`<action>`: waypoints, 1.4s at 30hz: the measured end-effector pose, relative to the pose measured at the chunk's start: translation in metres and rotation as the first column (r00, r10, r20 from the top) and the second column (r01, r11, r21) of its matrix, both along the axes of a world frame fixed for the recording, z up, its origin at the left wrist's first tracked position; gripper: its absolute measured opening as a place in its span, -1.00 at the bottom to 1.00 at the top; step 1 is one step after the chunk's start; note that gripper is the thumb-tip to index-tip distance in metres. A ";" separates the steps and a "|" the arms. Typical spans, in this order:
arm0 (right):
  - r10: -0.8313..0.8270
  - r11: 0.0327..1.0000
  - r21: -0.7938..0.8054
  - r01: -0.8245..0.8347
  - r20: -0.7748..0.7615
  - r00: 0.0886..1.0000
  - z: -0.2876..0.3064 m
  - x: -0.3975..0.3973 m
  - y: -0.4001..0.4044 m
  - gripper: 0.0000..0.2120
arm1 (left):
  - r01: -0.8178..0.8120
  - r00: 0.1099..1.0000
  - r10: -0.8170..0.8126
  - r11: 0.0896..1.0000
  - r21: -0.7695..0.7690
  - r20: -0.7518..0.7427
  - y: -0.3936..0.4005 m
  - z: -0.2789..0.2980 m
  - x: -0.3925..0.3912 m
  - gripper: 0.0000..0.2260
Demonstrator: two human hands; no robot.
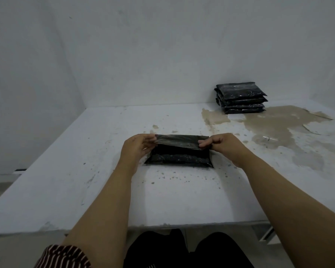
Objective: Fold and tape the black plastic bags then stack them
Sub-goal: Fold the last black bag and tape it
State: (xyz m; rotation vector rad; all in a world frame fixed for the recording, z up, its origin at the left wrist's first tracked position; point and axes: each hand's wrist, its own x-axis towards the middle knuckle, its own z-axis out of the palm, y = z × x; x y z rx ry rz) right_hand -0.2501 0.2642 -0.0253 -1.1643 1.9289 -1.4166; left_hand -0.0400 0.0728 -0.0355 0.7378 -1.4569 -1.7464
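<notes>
A black plastic bag [179, 158] lies flat in the middle of the white table [85, 171]. Its top flap [180, 142] is lifted off the bag and stretched between my hands. My left hand [137, 147] pinches the flap's left end, and my right hand [222, 144] pinches its right end. At the back right, against the wall, stands a stack of several folded black bags [241, 98].
Worn brown patches [269, 124] of peeled paint spread over the table's right side, between the stack and my right hand. White walls close the table at the back and left. The table's front edge [182, 224] runs just above my knees.
</notes>
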 end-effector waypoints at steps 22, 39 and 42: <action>0.233 0.934 0.356 -0.033 -0.534 0.813 0.010 0.066 -0.022 -0.30 | 0.096 0.991 -0.075 0.975 -0.200 0.110 -0.005 -0.017 0.016 -0.72; 0.207 0.966 0.259 -0.002 -0.765 0.610 -0.030 0.074 -0.029 -0.47 | 0.046 0.978 -0.021 0.992 -0.114 0.208 0.000 -0.011 0.013 -0.76; 0.212 0.965 0.263 -0.008 -0.761 0.613 -0.028 0.073 -0.031 -0.48 | 0.093 0.974 -0.068 0.990 -0.107 0.218 -0.003 -0.007 0.014 -0.76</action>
